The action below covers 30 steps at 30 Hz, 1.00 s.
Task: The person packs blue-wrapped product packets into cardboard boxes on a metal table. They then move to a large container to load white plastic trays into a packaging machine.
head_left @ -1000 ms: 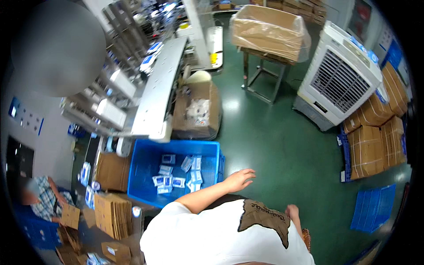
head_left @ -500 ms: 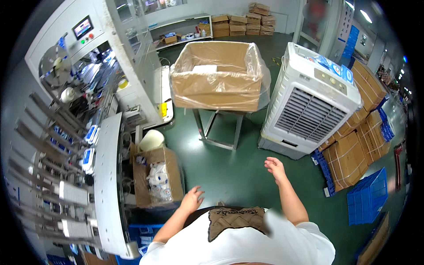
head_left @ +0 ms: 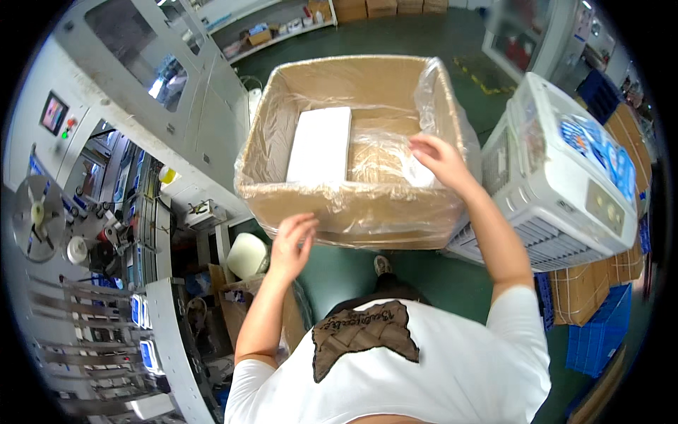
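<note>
A white rectangular block [head_left: 319,145], long axis running up the frame, sits left of centre inside the plastic-lined brown cardboard box [head_left: 353,218], upper middle. The left hand [head_left: 290,244], loosely open, empty, appears nearer, below it; the right hand [head_left: 443,162], half-curled, visibly holding nothing, is to its right.

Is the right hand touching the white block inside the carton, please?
No, a visible gap separates the right hand from the white block in the carton.
</note>
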### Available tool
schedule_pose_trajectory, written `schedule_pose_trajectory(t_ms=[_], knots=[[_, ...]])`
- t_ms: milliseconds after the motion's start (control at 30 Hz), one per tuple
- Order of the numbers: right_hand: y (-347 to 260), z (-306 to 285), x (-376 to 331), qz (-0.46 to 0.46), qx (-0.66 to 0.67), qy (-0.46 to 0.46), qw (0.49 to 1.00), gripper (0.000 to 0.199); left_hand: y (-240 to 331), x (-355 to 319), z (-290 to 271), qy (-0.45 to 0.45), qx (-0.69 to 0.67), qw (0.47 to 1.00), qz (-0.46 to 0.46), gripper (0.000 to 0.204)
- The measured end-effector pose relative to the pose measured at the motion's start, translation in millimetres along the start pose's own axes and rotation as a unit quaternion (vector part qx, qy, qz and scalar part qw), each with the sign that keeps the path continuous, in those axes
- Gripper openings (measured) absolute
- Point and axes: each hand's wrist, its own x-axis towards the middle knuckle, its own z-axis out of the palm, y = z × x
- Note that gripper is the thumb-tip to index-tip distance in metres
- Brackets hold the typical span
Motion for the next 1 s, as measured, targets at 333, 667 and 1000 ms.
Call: schedule_pose_trajectory(t_ms=[333,667,1000], knots=[[201.5,131.1,186.1,0.110,-0.384,-0.381,0.834,0.045,-133.2,178.0,38.9,-0.352,0.055,0.934,-0.043,0.026],[197.6,158.0,86.5,0.065,-0.450,-0.406,0.793,0.109,-204.5,162.0,171.3,-0.561,0.191,0.781,0.198,0.081],[242.5,134.1,95.8,0.069,-0.299,-0.398,0.864,0.088,-180.6,127.9,221.7,-0.550,0.074,0.801,0.226,0.040]])
